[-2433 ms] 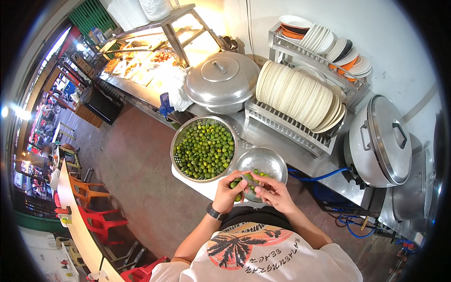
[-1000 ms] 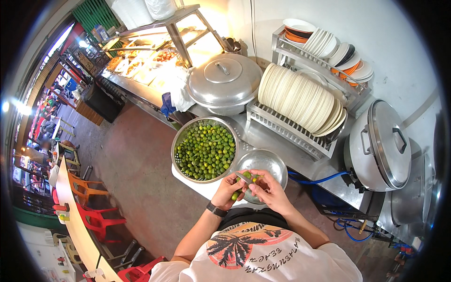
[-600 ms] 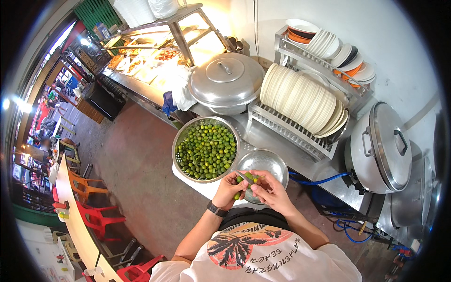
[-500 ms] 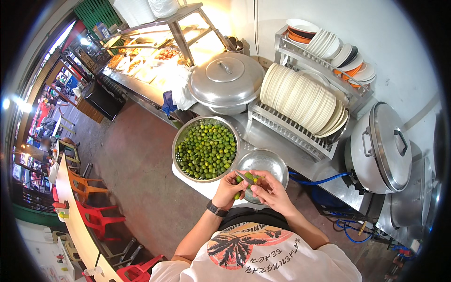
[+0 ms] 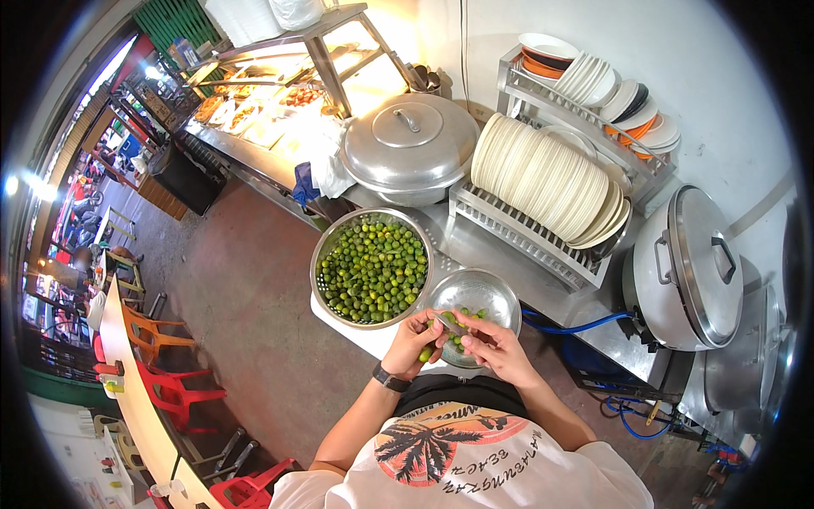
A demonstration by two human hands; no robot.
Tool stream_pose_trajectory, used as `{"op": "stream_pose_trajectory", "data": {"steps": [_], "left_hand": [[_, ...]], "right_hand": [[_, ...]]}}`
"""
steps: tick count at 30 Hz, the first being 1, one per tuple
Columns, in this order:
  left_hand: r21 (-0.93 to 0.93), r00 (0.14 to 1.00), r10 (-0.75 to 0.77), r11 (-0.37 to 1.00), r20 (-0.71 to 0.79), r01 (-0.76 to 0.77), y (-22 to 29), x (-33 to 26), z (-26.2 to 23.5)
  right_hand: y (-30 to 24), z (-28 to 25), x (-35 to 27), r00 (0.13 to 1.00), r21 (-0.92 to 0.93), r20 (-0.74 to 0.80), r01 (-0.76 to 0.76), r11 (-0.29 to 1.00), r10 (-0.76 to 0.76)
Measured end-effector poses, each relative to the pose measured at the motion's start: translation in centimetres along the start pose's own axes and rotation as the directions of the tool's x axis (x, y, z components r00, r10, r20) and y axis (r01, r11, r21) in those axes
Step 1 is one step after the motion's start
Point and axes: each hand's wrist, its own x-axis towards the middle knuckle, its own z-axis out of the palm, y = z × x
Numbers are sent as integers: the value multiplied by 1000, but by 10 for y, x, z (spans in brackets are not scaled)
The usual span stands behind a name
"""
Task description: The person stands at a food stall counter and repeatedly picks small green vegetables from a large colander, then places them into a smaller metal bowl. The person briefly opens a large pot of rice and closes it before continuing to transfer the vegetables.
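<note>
At the bowl [image 5: 471,290], newly visible green fruits [image 5: 481,313].

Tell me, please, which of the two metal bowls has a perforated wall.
The left one, the colander, heaped with green fruit; the right bowl looks solid-walled.

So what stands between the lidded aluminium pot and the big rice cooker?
In the head view, a metal dish rack holding cream plates stands between them.

One head-worn fisheye looks down at the fingers [image 5: 497,334].
</note>
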Motion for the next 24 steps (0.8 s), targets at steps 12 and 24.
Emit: {"op": "stream_pose_trajectory", "data": {"steps": [12, 24], "left_hand": [[440, 968, 148, 897, -205, -44, -16, 12, 5], [-95, 980, -193, 977, -45, 188, 0, 2, -25]], "right_hand": [[31, -7, 14, 985, 248, -129, -79, 966, 114], [140, -58, 26, 804, 562, -169, -397, 726, 570]]}}
